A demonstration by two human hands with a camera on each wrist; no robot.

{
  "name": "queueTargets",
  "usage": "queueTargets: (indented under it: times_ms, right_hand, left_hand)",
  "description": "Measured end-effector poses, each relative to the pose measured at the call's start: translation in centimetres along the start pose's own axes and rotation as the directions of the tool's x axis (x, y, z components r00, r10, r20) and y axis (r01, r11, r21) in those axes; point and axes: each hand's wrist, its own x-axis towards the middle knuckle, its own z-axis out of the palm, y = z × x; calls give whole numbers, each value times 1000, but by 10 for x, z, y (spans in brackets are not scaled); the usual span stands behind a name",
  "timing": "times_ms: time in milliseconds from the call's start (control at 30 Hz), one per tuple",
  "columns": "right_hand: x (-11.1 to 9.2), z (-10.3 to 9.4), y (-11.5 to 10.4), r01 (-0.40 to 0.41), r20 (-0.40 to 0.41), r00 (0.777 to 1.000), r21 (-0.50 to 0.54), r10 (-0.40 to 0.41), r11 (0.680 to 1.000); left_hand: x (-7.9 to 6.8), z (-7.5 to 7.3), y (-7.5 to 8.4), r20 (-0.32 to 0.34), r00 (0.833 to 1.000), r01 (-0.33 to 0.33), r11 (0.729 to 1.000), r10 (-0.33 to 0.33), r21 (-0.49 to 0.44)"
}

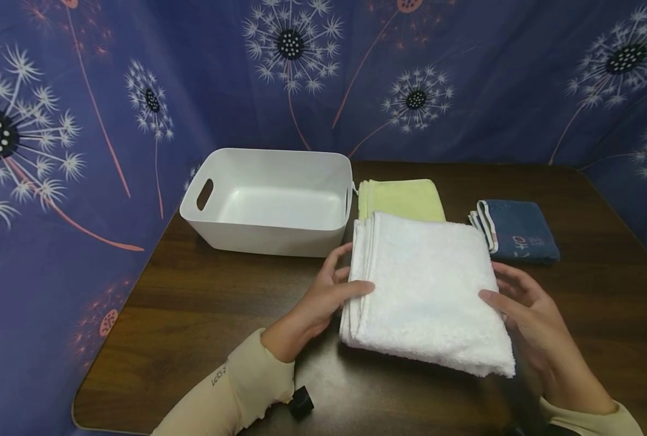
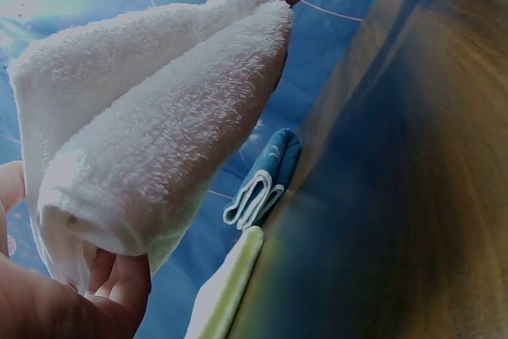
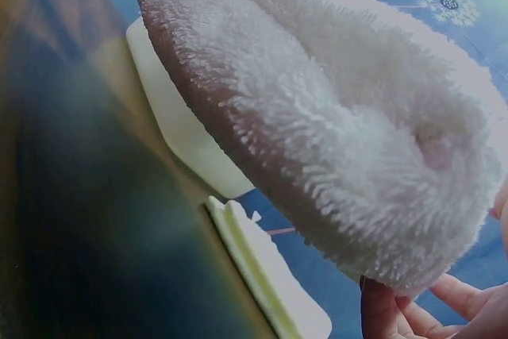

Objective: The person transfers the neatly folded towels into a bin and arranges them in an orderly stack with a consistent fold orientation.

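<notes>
A folded white towel [image 1: 426, 290] is held above the table between both hands, its layered edge toward the left. My left hand [image 1: 328, 297] grips the left side, thumb on top and fingers beneath. On the opposite side my right hand [image 1: 535, 327] pinches the towel with its thumb over the upper face. In the left wrist view, fingers [image 2: 127, 283] curl under the fluffy towel [image 2: 159, 117]. The right wrist view has fingertips [image 3: 385, 307] under the towel's lower edge [image 3: 333, 156]. Behind it lies a folded yellow towel [image 1: 402, 197], partly hidden by the white one.
A white plastic bin [image 1: 269, 239] with handle holes stands at the back left of the brown wooden table [image 1: 192, 327]. At the right lies a folded blue towel [image 1: 522, 230]. A blue dandelion-patterned cloth [image 1: 203, 72] hangs behind the table.
</notes>
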Motion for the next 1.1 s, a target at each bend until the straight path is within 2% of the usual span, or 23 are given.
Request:
queueTargets:
  times_ms: [267, 733, 1100]
  right_hand:
    - [-1, 2, -7, 16, 24, 1000, 88, -18, 996]
    - [0, 2, -14, 39, 23, 999, 60, -40, 997]
    - [-1, 5, -22, 30, 2, 1000, 33, -30, 999]
  left_hand:
    - [0, 0, 6, 2, 1000, -11, 1000, 11, 9]
    - [-1, 1, 16, -20, 999, -43, 999, 43, 15]
    - [-1, 1, 21, -4, 998, -62, 998, 62, -2]
